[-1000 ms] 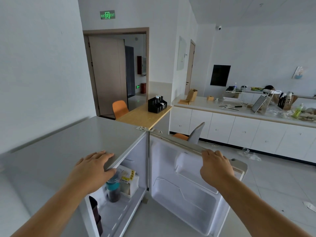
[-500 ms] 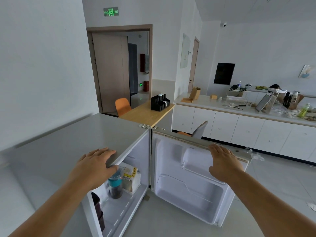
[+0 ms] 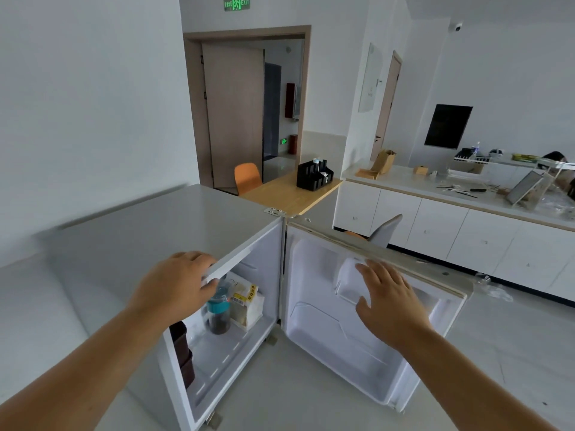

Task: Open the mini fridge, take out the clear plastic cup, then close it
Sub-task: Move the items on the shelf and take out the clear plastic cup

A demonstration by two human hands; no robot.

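Observation:
The grey mini fridge (image 3: 155, 231) stands with its white door (image 3: 342, 343) swung wide open to the right. Inside on the shelf stands a clear plastic cup (image 3: 218, 318) with a teal band and dark contents. My left hand (image 3: 177, 281) grips the front edge of the fridge top, just above the cup. My right hand (image 3: 389, 303) hovers in front of the door's inner side with fingers spread, holding nothing.
A white and yellow paper package (image 3: 249, 303) sits right of the cup, and dark stacked containers (image 3: 183, 353) sit at the fridge's left front. Behind are a wooden table (image 3: 289, 194) with a black organiser (image 3: 314, 175), an orange chair (image 3: 247, 177), a grey chair (image 3: 385, 228) and a cluttered white counter (image 3: 435, 194).
My right hand has let go of the door's top edge and dropped in front of its inner side, fingers spread. The door has swung further open. My left hand stayed on the fridge top.

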